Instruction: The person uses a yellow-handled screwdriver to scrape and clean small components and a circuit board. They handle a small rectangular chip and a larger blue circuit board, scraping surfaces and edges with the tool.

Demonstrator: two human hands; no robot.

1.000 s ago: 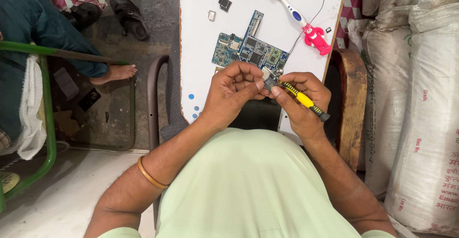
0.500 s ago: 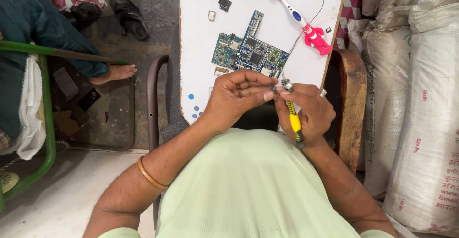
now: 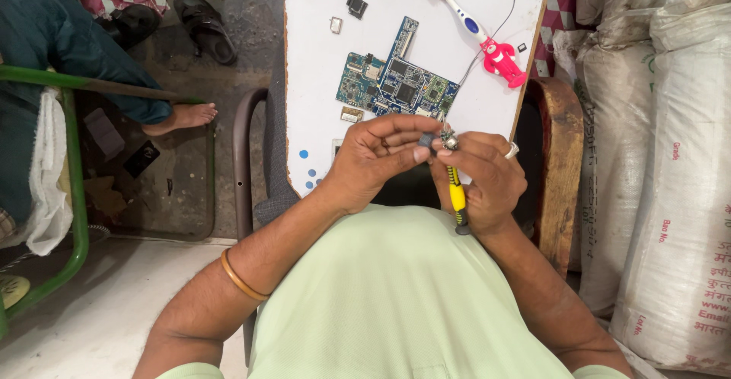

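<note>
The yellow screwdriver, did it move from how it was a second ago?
Yes. The yellow screwdriver swung round in the right hand: its handle pointed out to the right before, and now it points down toward the person's body, tip up at the small part. The left hand still pinches that part. The circuit board and toothbrush on the white table stayed put.

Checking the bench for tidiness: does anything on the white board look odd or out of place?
Yes: a toothbrush with a red and white handle lies among the electronics, beside the bare blue circuit board. Loose small parts lie scattered around it. Nothing looks spilled or broken.
</note>
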